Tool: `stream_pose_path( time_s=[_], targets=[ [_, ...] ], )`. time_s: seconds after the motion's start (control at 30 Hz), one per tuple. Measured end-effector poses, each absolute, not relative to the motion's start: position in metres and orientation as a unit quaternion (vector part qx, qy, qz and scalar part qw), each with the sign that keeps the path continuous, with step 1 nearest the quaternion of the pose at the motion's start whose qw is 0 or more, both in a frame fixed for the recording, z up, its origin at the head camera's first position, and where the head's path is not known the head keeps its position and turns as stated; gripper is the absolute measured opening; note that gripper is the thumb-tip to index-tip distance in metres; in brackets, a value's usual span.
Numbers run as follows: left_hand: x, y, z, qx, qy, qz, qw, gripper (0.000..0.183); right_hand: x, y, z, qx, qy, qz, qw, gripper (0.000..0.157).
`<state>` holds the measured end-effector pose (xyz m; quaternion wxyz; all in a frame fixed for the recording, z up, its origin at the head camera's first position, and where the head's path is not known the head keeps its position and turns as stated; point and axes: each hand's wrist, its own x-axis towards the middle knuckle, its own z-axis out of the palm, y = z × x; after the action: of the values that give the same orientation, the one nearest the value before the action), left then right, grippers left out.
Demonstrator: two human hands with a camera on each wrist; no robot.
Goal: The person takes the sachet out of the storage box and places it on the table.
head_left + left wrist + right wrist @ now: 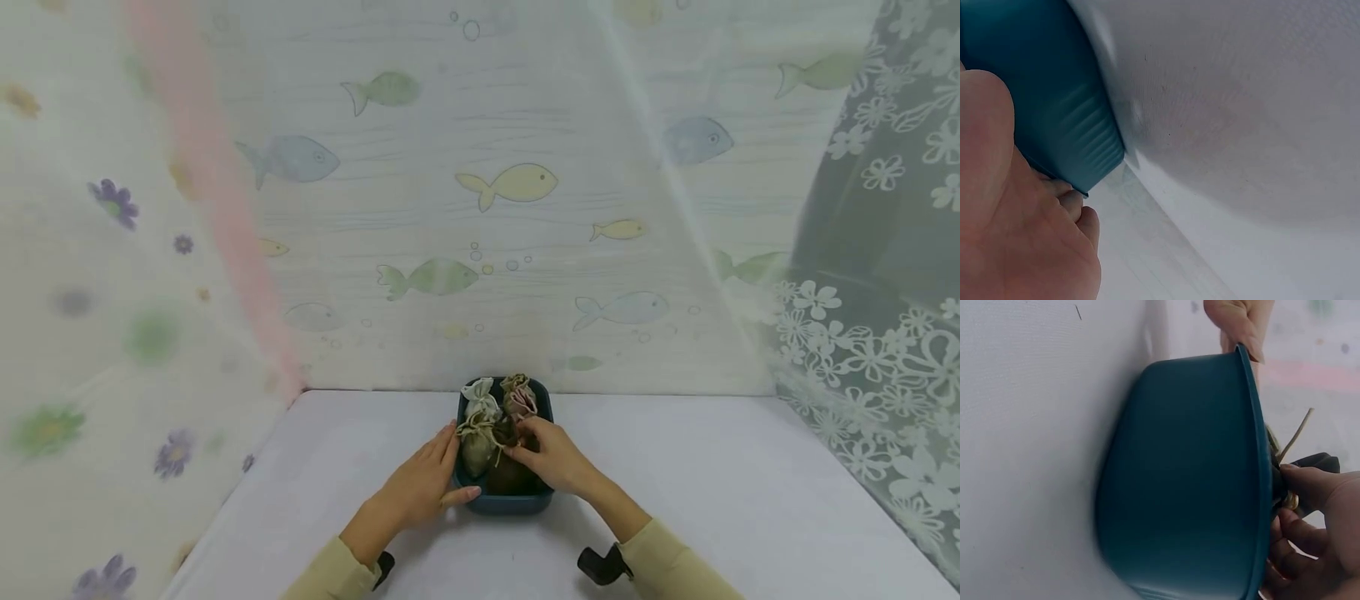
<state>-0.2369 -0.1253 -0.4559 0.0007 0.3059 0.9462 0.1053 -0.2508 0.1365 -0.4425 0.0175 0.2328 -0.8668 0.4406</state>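
A dark teal plastic tub (pixel 513 505) with rounded corners holds several small drawstring pouches. My left hand (pixel 420 482) rests against its left side, fingers straight along the rim and thumb across the near corner. With thumb and fingertips, my right hand (pixel 555 457) pinches a dark pouch (pixel 1317 464) at its gathered neck, just above the right rim. A tan cord (pixel 1297 434) sticks up beside that pouch. An olive pouch (pixel 477 454) lies at the tub's left, with a pale pouch (pixel 480 396) and a pinkish-brown pouch (pixel 521 402) behind.
The tub stands on a white-covered table (pixel 675 492), near its back edge. A fish-print curtain (pixel 510 250) hangs right behind, a flower-print sheet (pixel 112 333) on the left and lace (pixel 862 400) on the right. Black straps (pixel 603 567) sit at both wrists.
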Motion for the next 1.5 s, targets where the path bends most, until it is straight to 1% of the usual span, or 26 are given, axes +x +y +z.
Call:
stream_pose_path(
  time_s=[0.2, 0.47, 0.67, 0.9, 1.1, 1.33, 1.5],
  targets=[
    [-0.237, -0.125, -0.46, 0.311, 0.945, 0.104, -0.005, 0.102, -0.25, 0.141, -0.438, 0.237, -0.861, 0.449, 0.018, 0.02],
    [-0.235, -0.124, -0.457, 0.32, 0.94, 0.122, -0.006, 0.101, -0.245, 0.148, -0.429, 0.235, -0.861, 0.45, 0.03, 0.027],
    [-0.237, -0.125, -0.465, 0.322, 0.939, 0.118, -0.021, 0.104, -0.241, 0.154, -0.419, 0.246, -0.857, 0.451, 0.049, 0.025],
    [-0.239, -0.126, -0.466, 0.309, 0.946, 0.096, -0.006, 0.101, -0.237, 0.162, -0.408, 0.252, -0.859, 0.44, 0.065, 0.018],
    [-0.237, -0.126, -0.461, 0.307, 0.947, 0.096, -0.002, 0.098, -0.236, 0.172, -0.403, 0.248, -0.864, 0.434, 0.068, 0.019],
    [-0.238, -0.125, -0.459, 0.316, 0.943, 0.098, -0.022, 0.097, -0.239, 0.186, -0.4, 0.241, -0.866, 0.431, 0.078, 0.017],
    [-0.238, -0.126, -0.457, 0.325, 0.939, 0.108, -0.023, 0.098, -0.239, 0.197, -0.398, 0.228, -0.869, 0.431, 0.085, 0.018]
  ],
)
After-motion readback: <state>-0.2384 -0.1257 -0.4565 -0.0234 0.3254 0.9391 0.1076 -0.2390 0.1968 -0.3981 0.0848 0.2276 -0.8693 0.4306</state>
